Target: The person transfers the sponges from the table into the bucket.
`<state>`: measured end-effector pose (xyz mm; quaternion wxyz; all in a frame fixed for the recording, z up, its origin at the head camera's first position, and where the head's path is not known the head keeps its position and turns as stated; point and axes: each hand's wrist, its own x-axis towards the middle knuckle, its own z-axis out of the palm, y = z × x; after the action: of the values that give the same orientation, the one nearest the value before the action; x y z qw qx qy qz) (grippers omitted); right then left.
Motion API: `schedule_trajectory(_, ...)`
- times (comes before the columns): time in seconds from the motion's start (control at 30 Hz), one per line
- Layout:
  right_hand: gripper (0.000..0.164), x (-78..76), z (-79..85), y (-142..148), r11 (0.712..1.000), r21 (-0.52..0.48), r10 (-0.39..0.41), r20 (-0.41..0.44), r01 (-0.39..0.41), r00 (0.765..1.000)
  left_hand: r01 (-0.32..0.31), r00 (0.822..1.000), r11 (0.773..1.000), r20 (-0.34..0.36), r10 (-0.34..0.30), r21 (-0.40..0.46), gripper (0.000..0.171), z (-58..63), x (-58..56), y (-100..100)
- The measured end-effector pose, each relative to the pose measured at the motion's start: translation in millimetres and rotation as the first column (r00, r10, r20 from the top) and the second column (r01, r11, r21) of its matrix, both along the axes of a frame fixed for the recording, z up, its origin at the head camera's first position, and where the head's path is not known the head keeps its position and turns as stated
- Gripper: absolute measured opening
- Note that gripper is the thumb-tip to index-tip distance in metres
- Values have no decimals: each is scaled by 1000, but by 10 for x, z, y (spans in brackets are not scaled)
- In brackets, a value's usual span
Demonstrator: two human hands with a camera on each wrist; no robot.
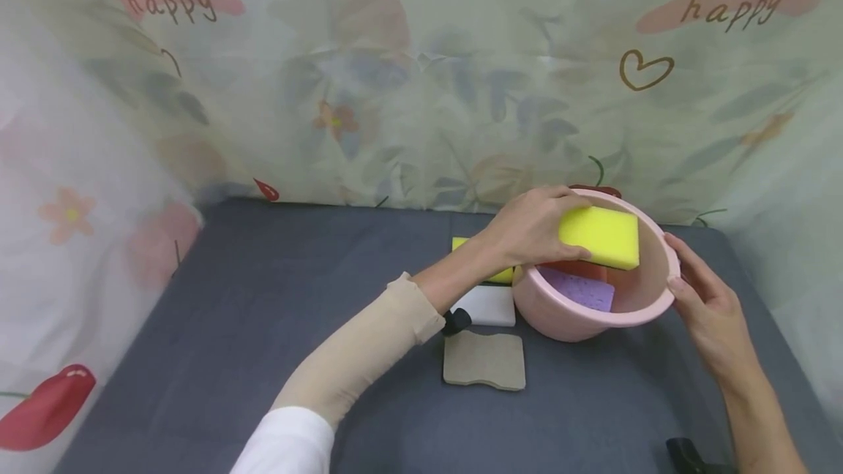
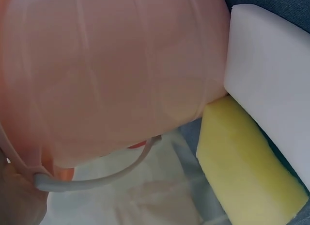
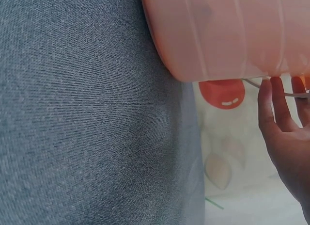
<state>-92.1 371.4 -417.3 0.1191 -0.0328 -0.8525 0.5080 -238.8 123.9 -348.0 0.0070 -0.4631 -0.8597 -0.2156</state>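
A yellow sponge (image 1: 599,236) is pinched between the thumb and fingers of my left hand (image 1: 536,229), over the mouth of a pink bucket (image 1: 560,320). Inside the bucket lie a purple speckled sponge (image 1: 579,290) and an orange-red piece, partly hidden by the yellow sponge. My right hand (image 1: 711,306) grips the bucket's right rim, thumb at the edge. Fingers (image 3: 278,104) of that hand lie against the bucket wall (image 3: 223,36) in the right wrist view. In the left wrist view, only part of my left hand (image 2: 24,200) shows, by the bucket's grey handle (image 2: 97,184).
Left of the bucket, close against it, lie a second yellow sponge (image 2: 242,162) with a dark green side and a white sponge block (image 2: 271,60). A grey-brown wavy-edged sponge (image 1: 484,360) lies nearer on the dark cloth (image 1: 263,313). Printed curtains (image 1: 421,93) hang behind the table.
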Motion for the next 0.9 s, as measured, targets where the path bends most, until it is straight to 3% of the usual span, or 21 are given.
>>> schedule_trajectory(0.2,59,-2,6,7,1000,-12,-2,-5,2,1000,-27,999,999,-22,27,-18,70,-2,27,38)
schedule_trajectory(0.4,58,4,8,6,999,-48,13,-19,-14,1000,-47,999,997,9,48,-54,76,22,62,66)
schedule_trajectory(0.9,57,17,3,12,993,-111,39,-54,-45,998,-1,1000,999,19,0,37,73,-38,47,56)
